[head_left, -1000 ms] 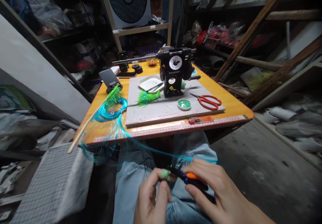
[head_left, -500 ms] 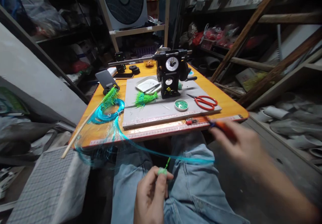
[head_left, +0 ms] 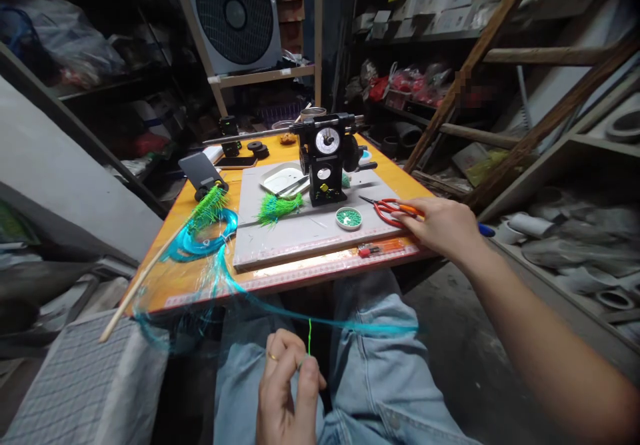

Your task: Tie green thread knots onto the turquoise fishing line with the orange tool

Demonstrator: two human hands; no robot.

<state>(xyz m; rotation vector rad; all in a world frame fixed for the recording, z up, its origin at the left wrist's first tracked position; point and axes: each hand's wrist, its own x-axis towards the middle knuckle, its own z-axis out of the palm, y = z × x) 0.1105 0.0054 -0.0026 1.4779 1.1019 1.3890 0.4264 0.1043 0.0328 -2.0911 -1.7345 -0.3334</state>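
Note:
My left hand (head_left: 290,388), with a ring on one finger, is closed above my lap. Its thumb and forefinger pinch a thin bright green strand (head_left: 309,337), whose end stands up from the fingertips. Over the table's right front, my right hand (head_left: 440,225) has its fingers closed on the red-orange handles of a pair of scissors (head_left: 383,210), which lie on the grey board with blades pointing left. Past the wrist a dark blue end (head_left: 486,230) shows; the rest of that item is hidden by my hand. A turquoise fibre bundle (head_left: 350,326) stretches across my lap.
A black winding machine (head_left: 327,182) stands on the grey board (head_left: 280,245). Near it are a dish of green beads (head_left: 349,218), a white tray (head_left: 273,182) and a green tuft (head_left: 280,208). Left are a turquoise coil (head_left: 187,245) and a wooden stick (head_left: 135,292).
My right hand has moved up from the table's front edge onto the scissors. The orange, blue-ended item no longer shows at its fingertips. My left hand has turned slightly, the green strand now more upright.

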